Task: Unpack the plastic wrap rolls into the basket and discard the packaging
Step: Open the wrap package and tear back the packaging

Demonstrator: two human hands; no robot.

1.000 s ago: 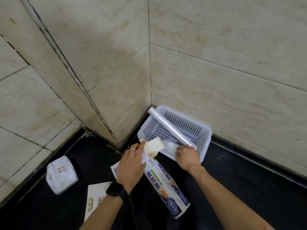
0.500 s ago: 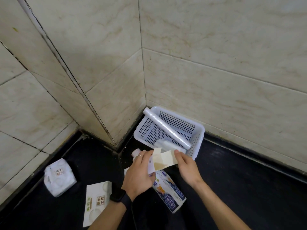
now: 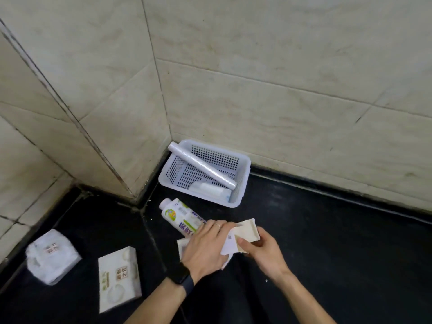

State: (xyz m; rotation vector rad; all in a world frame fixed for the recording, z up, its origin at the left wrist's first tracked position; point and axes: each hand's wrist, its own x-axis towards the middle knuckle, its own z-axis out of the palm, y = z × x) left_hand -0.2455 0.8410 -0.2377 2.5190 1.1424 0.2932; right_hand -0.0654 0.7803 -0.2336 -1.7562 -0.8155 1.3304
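A white perforated basket (image 3: 243,183) stands in the wall corner on the black floor. One long plastic wrap roll (image 3: 201,165) leans across it from the far left rim, and a shorter white roll (image 3: 210,188) lies at its bottom. A printed wrap package (image 3: 181,216) lies on the floor in front of the basket, its near end hidden under my left hand (image 3: 207,245). Both my left hand and my right hand (image 3: 263,251) grip a flattened beige and white piece of cardboard packaging (image 3: 243,235) between them.
A white box (image 3: 118,274) with printed labels lies on the floor at lower left. Further left sits a white wrapped pack (image 3: 51,256). Tiled walls close in the corner behind the basket, and black floor stretches to the right.
My hands have pulled back from the basket toward me with the cardboard packaging, pressing it flatter. The short roll now lies in the basket. The view has shifted, so the basket looks farther away.
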